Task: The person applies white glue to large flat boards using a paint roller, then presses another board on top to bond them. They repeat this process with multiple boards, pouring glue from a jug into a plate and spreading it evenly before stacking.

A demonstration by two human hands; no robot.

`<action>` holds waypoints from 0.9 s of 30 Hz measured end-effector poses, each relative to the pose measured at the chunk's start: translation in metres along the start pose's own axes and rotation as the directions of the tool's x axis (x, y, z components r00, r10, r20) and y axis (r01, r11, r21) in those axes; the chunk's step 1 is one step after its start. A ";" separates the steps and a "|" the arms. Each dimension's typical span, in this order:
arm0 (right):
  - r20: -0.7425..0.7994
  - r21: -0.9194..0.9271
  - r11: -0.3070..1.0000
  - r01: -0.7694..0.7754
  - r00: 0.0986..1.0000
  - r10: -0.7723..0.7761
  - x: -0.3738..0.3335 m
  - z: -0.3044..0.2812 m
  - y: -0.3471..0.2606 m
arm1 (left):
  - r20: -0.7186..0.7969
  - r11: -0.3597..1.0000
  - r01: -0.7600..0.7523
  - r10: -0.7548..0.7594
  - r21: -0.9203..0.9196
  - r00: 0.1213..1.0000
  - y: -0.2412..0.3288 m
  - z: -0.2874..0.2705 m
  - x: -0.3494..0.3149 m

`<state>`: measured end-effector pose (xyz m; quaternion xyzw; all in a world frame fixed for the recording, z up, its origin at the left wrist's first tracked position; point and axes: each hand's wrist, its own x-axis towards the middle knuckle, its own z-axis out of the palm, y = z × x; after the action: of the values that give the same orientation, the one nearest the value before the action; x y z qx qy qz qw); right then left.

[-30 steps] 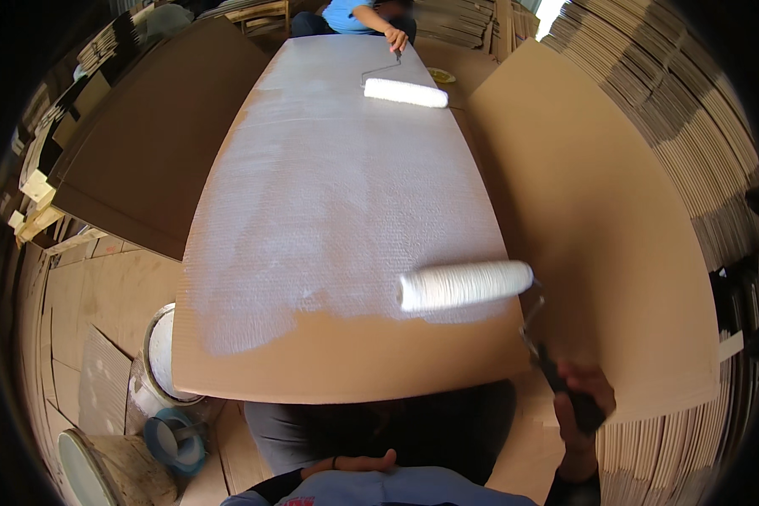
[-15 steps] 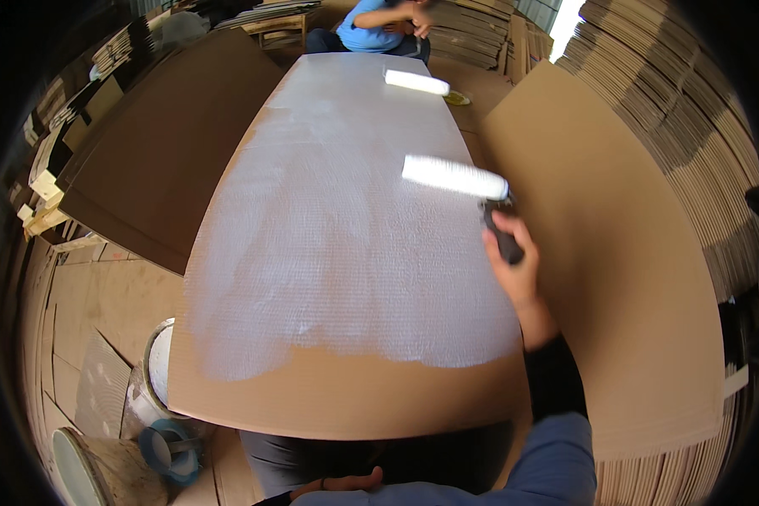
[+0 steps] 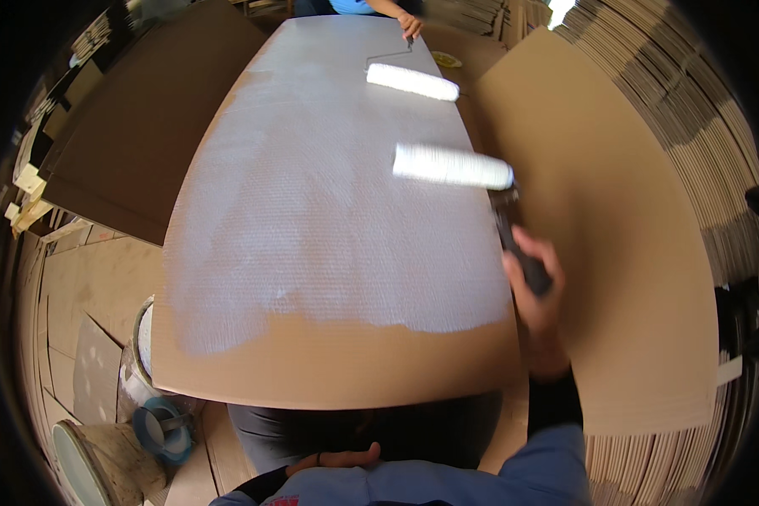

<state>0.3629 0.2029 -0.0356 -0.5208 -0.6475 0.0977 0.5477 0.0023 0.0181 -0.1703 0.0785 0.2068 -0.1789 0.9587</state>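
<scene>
My right hand [image 3: 535, 282] is wrapped round the black handle of a paint roller [image 3: 452, 166], whose white sleeve lies across the right part of a large cardboard sheet [image 3: 337, 364]. Thin whitish paint coats most of the sheet, while a brown strip along its near edge is bare. My left hand [image 3: 337, 458] rests low against my body, fingers stretched out and partly hidden, with nothing seen in it. At the far end, another person's hand [image 3: 410, 25] grips a second paint roller [image 3: 412, 82], its white sleeve on the painted surface.
Brown cardboard sheets lie to the right [image 3: 616, 253] and left [image 3: 152, 118]. Tall cardboard stacks [image 3: 649, 84] stand along the right side. At lower left are a bucket of white paint [image 3: 135, 371], another bucket [image 3: 101, 464] and a blue-rimmed roll-like thing [image 3: 162, 430].
My right hand has shifted slightly right and nearer; its roller's sleeve stays at the right edge. The other person's hand has come down toward the sheet, and that roller has moved slightly. The view has tilted.
</scene>
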 end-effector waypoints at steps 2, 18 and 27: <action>0.015 -0.051 0.996 0.071 0.997 -0.070 -0.072 -0.039 -0.062 | 0.059 0.999 0.012 -0.014 0.031 0.998 -0.002 -0.001 0.004; -0.121 0.149 0.989 -0.019 0.992 0.037 -0.076 -0.025 -0.075 | 0.449 0.810 -0.485 0.319 0.328 0.835 -0.043 0.071 -0.013; -0.158 0.091 0.991 -0.094 0.982 0.108 -0.203 -0.113 -0.172 | 0.400 0.819 -0.361 0.179 0.446 0.899 -0.029 0.080 0.004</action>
<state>0.3278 -0.0812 0.0043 -0.5360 -0.5690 0.1095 0.6140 0.0240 -0.0275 -0.1023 0.3256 -0.0301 -0.0981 0.9399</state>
